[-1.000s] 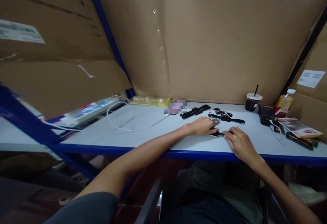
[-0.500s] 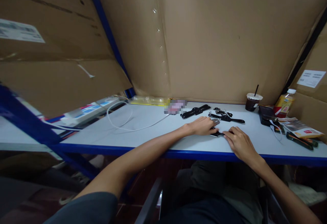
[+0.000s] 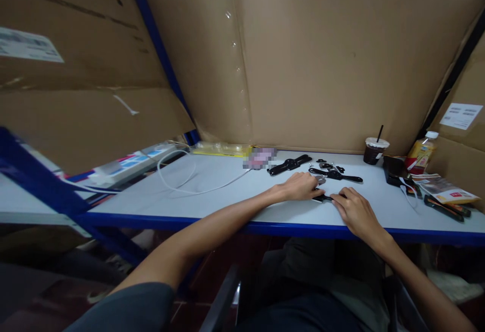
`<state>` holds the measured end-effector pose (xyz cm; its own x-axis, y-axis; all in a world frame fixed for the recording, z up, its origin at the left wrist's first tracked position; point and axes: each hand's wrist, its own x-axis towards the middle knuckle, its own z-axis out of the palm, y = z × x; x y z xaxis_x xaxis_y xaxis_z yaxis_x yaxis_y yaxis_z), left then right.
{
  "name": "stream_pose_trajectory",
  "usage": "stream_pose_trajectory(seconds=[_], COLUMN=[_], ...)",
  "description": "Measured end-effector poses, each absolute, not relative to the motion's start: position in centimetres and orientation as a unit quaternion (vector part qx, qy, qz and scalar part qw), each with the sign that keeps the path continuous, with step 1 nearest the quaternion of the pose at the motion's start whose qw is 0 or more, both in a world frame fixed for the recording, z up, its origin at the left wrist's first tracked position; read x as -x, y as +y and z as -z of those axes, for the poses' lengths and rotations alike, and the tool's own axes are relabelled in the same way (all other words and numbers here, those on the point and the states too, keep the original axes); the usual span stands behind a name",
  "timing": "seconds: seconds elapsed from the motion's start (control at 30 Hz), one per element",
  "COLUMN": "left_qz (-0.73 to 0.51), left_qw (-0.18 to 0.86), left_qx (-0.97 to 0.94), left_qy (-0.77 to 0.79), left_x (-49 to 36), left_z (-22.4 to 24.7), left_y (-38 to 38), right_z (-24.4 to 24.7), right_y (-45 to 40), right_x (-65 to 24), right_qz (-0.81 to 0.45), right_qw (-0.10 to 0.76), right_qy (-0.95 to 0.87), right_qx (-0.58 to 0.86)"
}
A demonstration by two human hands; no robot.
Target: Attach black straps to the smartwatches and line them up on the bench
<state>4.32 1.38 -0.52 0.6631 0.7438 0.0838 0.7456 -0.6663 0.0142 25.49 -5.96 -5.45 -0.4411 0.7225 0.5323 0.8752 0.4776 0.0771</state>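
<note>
Clock centred on the slim black piece (image 3: 323, 198) between the hands, 12 away from the wearer. Nearest: grey fabric sleeve (image 3: 125, 304) at 8, hard chair armrest (image 3: 223, 296) at 7. Then the blue table edge (image 3: 295, 228) at 6, smooth white tabletop (image 3: 288, 213) behind it.

Right hand (image 3: 358, 210), at 4, narrow pinch on the right end of the slim black piece. Left hand (image 3: 300, 186), at 10, fingers curled over the left end; cannot tell if it grips. The piece is at the tabletop, mostly covered by fingers. Versus half a second ago: hands and piece practically unchanged; view shifted a touch, background slid slightly left.

Further: thin white cable (image 3: 204, 191) looping at 9. Glossy black two-armed part (image 3: 336, 175) at 1, long rounded arms; second, thicker two-armed part (image 3: 290, 164) at 11. Small black bits (image 3: 324, 164) at 12. Flat plastic packet (image 3: 449, 190) at 3, dark box-like case (image 3: 392, 169) just beside it. Clear cup (image 3: 373, 153), dark drink, black straw, at 2; white-capped plastic bottle (image 3: 422, 152) further right. Ribbed white power strip (image 3: 131, 165) at 9. Farthest, 12: creased brown cardboard panel (image 3: 322, 64), taped seam.
</note>
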Motion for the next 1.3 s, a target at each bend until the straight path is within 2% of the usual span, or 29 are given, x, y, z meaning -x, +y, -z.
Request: stream_pose_trajectory(seconds=[0.13, 0.3, 0.63, 1.3], left_qz=[0.032, 0.042, 0.061, 0.05], left_qw=[0.015, 0.051, 0.006, -0.039], left_qx=[0.942, 0.916, 0.879, 0.861], left_qy=[-0.334, -0.396, -0.473, -0.504], left_x=[-3.7, -4.2, -4.9, -5.1], left_z=[0.2, 0.6, 0.8, 0.5], left_y=[1.5, 1.2, 0.6, 0.6], right_z=[5.3, 5.1, 5.7, 5.2], right_y=[-6.1, -6.2, -5.9, -6.1], right_x=[-25.4, -25.3, -25.7, -25.5], right_qz=[0.176, 0.166, 0.18, 0.174], right_qw=[0.207, 0.189, 0.205, 0.193], right_qy=[-0.827, -0.828, -0.828, -0.827], right_qx=[0.492, 0.501, 0.49, 0.498])
